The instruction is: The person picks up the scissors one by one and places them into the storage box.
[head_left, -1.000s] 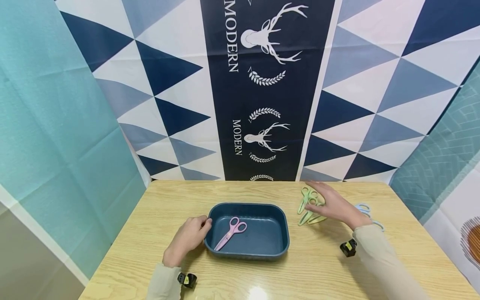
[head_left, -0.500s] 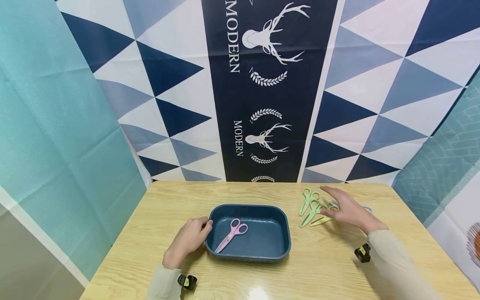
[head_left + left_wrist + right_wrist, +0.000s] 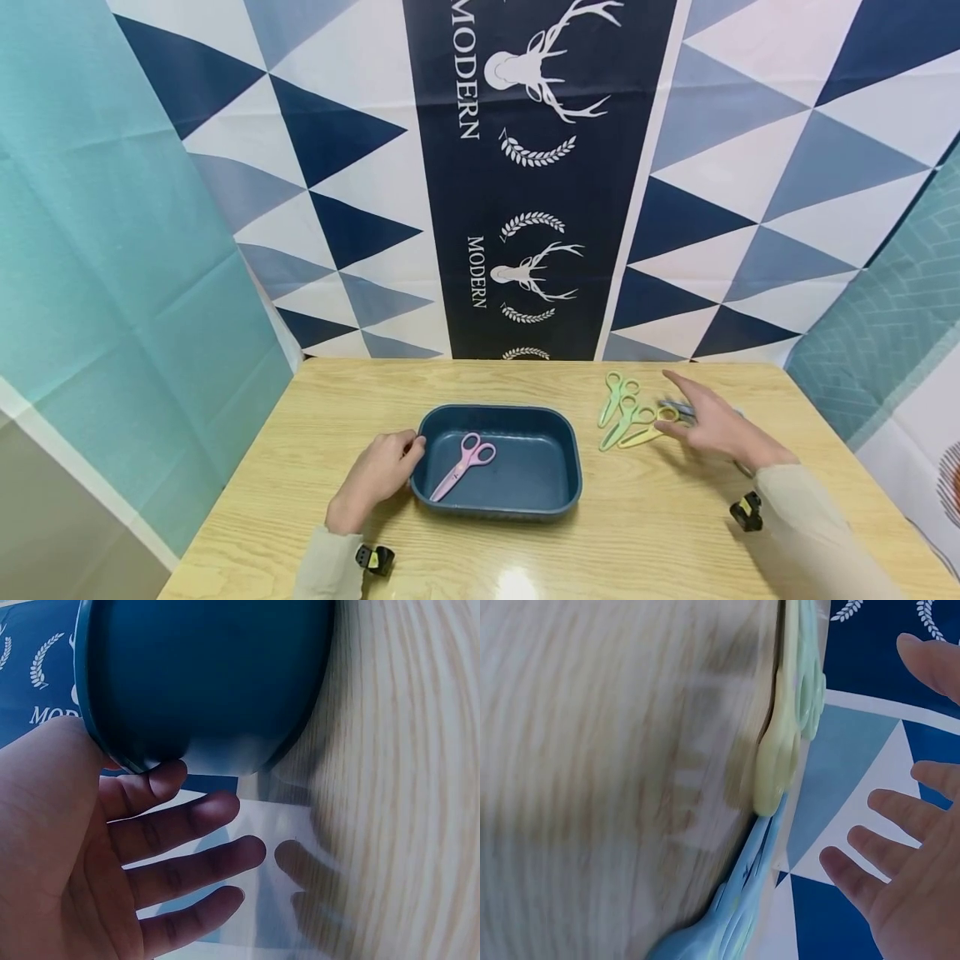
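Observation:
On the left side of a dark blue rectangular container (image 3: 517, 510), my left hand (image 3: 377, 473) pinches the rim; the left wrist view shows the other fingers loosely extended below the container wall (image 3: 202, 682). Pink scissors (image 3: 463, 467) lie inside, toward the left. My right hand (image 3: 720, 429) hovers above the table at the right, fingers spread, holding nothing. Blue scissors (image 3: 720, 922) are partly hidden beneath it in the head view. Just left of that hand lie yellow scissors (image 3: 641, 436) and two green pairs of scissors (image 3: 618, 429), close together.
The wooden table (image 3: 315, 417) ends at a patterned cloth backdrop (image 3: 525, 183) behind it. Teal cloth (image 3: 135, 250) hangs at the left. A black wrist camera (image 3: 747, 511) is on the right sleeve.
My right hand has moved rightward, away from the green scissors and over the blue ones. My left hand, the container and the pink scissors stay in place.

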`<state>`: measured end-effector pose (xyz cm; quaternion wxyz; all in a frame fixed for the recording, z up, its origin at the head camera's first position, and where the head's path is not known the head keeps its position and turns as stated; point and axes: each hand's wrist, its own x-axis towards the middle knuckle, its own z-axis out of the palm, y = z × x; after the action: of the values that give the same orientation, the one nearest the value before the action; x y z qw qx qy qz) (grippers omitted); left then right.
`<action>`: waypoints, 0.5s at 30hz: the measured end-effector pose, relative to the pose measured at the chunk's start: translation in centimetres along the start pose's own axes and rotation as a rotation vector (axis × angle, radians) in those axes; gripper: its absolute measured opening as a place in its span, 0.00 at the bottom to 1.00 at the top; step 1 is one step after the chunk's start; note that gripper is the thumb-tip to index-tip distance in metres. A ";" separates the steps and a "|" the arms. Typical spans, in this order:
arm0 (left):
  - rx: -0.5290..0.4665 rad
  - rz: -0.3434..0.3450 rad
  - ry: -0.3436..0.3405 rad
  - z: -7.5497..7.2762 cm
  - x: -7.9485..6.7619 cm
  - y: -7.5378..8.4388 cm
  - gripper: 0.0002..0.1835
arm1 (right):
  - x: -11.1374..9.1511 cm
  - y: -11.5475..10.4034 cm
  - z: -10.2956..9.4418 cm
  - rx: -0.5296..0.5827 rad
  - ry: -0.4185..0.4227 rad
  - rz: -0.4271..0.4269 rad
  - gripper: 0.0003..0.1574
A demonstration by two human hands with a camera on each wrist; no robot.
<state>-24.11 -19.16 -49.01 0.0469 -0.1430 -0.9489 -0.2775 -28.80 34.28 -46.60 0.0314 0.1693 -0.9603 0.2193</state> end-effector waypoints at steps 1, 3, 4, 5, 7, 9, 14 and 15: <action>0.002 0.000 0.001 0.0 0.0 0.0 0.19 | -0.1 0.2 0.0 -0.007 -0.001 -0.005 0.62; 0.005 -0.003 -0.002 0.0 0.1 0.1 0.19 | -0.4 0.5 0.0 -0.015 -0.004 -0.011 0.62; 0.007 -0.003 -0.001 0.1 0.1 0.1 0.19 | -0.4 0.6 0.0 -0.016 -0.005 -0.016 0.62; 0.008 -0.002 0.000 0.1 0.1 0.1 0.19 | -0.5 0.7 0.1 -0.021 -0.003 -0.021 0.61; 0.009 -0.004 0.001 0.1 0.1 0.1 0.19 | -0.5 1.0 0.1 -0.025 0.004 -0.037 0.59; 0.007 -0.002 0.004 0.1 0.1 0.1 0.19 | -0.5 1.2 0.2 -0.032 0.014 -0.056 0.56; 0.008 0.000 0.004 0.1 0.0 0.1 0.19 | -0.5 1.8 0.4 -0.042 0.035 -0.085 0.50; 0.006 0.001 0.006 0.1 0.1 0.1 0.19 | -0.5 1.9 0.4 -0.040 0.035 -0.086 0.49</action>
<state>-24.13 -19.04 -49.01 0.0504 -0.1426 -0.9494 -0.2751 -29.01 35.85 -47.81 0.0612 0.2059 -0.9556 0.2015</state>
